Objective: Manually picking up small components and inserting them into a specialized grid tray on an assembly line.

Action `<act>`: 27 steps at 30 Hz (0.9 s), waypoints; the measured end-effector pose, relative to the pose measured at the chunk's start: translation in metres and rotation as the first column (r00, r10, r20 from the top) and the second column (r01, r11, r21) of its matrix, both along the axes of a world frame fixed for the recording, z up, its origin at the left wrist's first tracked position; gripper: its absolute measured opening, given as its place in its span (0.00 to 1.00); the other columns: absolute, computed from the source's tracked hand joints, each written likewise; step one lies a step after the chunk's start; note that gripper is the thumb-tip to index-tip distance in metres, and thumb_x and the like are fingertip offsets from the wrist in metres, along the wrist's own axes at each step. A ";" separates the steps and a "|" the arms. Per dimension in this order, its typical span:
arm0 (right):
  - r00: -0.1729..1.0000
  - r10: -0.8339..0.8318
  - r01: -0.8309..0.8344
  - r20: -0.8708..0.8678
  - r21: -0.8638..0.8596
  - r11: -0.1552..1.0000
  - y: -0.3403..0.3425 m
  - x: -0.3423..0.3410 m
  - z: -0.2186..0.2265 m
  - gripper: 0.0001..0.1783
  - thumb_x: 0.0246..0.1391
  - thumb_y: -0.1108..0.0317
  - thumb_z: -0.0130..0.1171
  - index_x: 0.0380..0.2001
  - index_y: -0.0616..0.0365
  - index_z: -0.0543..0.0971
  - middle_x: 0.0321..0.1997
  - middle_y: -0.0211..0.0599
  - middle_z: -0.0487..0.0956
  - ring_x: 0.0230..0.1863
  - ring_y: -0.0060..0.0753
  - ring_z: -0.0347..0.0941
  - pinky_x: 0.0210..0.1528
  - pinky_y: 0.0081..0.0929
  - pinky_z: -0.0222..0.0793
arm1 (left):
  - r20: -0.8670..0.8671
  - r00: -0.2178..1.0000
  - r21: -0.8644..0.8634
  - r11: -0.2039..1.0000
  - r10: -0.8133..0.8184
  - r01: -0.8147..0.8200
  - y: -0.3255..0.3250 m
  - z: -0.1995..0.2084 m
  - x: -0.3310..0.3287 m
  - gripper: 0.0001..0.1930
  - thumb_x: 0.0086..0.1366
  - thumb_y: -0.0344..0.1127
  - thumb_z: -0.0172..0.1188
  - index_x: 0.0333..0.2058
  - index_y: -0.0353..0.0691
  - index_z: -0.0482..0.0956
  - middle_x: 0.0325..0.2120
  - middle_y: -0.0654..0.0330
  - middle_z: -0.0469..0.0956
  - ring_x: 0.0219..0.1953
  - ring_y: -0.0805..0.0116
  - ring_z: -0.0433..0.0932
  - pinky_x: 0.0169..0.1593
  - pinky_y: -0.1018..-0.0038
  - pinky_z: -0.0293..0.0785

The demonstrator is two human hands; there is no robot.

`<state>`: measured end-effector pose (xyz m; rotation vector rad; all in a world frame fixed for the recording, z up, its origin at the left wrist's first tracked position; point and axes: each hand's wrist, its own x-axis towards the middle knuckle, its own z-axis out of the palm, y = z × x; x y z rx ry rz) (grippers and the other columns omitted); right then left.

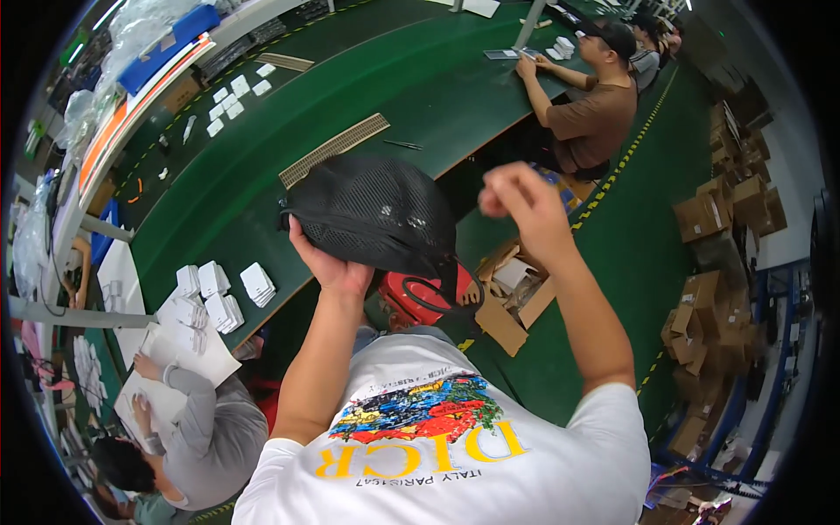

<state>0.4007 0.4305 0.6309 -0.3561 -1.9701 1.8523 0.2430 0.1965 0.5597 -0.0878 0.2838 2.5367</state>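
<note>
One black mesh bag (372, 210) clasped in left-hand grip (339, 269); right-hand grip (530, 206) curled, pinch unclear.

Green bench (227, 219), curving across the frame.
White stacks (213, 280) lie at left; a perforated strip (350, 139) and a thin dark tool (403, 145) lie at upper centre.

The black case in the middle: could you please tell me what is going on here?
A person in a white shirt holds the black case with the left hand at the edge of a green table. The right hand hovers to its right, apart from it and curled; whether it holds something small I cannot tell. Stacks of white pieces sit on the table to the left, and a tan strip lies behind the case.
</note>
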 end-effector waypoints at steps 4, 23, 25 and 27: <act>0.824 0.509 -0.481 0.249 -0.165 0.861 -0.012 0.071 -0.098 0.17 0.76 0.58 0.53 0.51 0.61 0.83 0.62 0.45 0.82 0.64 0.36 0.77 0.66 0.36 0.70 | -0.011 1.000 -0.044 0.999 0.025 -0.026 0.003 0.009 -0.015 0.42 0.68 0.70 0.55 0.69 0.44 0.72 0.69 0.52 0.71 0.70 0.45 0.69 0.74 0.43 0.64; 0.936 -0.129 -0.095 0.327 0.588 0.803 -0.031 0.110 0.014 0.17 0.43 0.78 0.64 0.41 0.61 0.85 0.36 0.43 0.85 0.38 0.46 0.84 0.40 0.36 0.80 | -0.115 0.993 -0.071 0.997 -0.001 -0.007 -0.007 0.030 -0.045 0.37 0.71 0.66 0.55 0.67 0.44 0.73 0.68 0.54 0.73 0.70 0.47 0.70 0.75 0.46 0.63; 0.984 0.018 -0.122 0.178 0.597 0.793 -0.065 0.103 0.064 0.18 0.42 0.78 0.64 0.41 0.58 0.86 0.36 0.38 0.86 0.37 0.43 0.84 0.39 0.36 0.80 | -0.100 0.992 -0.119 0.989 0.071 -0.083 -0.007 0.032 -0.045 0.37 0.71 0.66 0.55 0.67 0.44 0.74 0.68 0.54 0.73 0.70 0.47 0.70 0.75 0.46 0.63; 0.963 0.234 -0.025 -0.134 0.820 0.572 -0.106 0.083 0.075 0.22 0.41 0.78 0.65 0.44 0.55 0.87 0.38 0.32 0.87 0.37 0.39 0.84 0.38 0.35 0.80 | -0.118 0.989 -0.180 0.978 0.089 -0.110 -0.002 0.030 -0.046 0.42 0.70 0.71 0.51 0.69 0.42 0.70 0.69 0.52 0.71 0.70 0.45 0.69 0.74 0.46 0.64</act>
